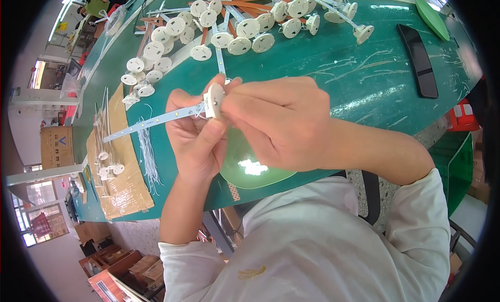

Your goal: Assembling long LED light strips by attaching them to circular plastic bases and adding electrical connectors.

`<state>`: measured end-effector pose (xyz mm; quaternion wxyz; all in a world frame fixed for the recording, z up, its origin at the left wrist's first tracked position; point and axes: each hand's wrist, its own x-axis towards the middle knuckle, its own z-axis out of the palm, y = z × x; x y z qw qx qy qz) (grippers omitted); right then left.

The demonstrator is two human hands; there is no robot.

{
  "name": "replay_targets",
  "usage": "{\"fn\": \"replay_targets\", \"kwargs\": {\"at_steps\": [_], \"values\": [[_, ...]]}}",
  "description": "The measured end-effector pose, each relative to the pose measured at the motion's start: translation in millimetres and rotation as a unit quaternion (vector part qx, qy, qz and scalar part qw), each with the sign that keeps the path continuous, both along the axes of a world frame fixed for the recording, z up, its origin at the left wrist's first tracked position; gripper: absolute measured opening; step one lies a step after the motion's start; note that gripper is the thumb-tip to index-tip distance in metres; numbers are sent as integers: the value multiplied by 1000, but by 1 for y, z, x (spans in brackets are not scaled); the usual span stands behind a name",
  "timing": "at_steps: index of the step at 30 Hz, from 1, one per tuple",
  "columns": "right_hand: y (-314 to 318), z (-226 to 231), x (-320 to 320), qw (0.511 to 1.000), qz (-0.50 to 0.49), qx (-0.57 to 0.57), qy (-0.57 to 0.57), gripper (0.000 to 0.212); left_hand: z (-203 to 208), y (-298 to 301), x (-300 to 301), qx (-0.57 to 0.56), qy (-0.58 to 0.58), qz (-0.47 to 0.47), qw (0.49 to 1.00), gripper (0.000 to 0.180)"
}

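My left hand (195,146) is closed around a white round end cap (214,101), holding it on edge between thumb and fingers. From the cap an LED strip (151,122) with small yellow chips reaches out to the left. Thin white wires show where strip and cap meet. My right hand (284,117) is pinched against the cap's outer face; whatever its fingertips hold, if anything, is hidden. Just beyond my fingers a second LED strip (220,60) runs toward the pile. Below both hands lies a green plate (245,179), partly covered by them.
Many LED strips with white round caps (239,46) are heaped at the far side of the green table (323,57). On the left lie white wires (149,159) and flat cardboard (122,192) bearing more strips. A black phone (418,62) and green dish (432,18) sit far right.
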<state>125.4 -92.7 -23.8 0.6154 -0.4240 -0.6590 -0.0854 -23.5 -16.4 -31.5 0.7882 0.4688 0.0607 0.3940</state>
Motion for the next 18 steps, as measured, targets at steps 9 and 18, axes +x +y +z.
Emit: {"fn": "replay_targets", "kwargs": {"at_steps": [9,18], "values": [[-7,8,13,994,2,-59,-92,25,80,63,-72,252,379,164,875,66],[-6,30,28,970,-24,-171,-169,10,66,169,-347,362,856,219,297,40]]}}
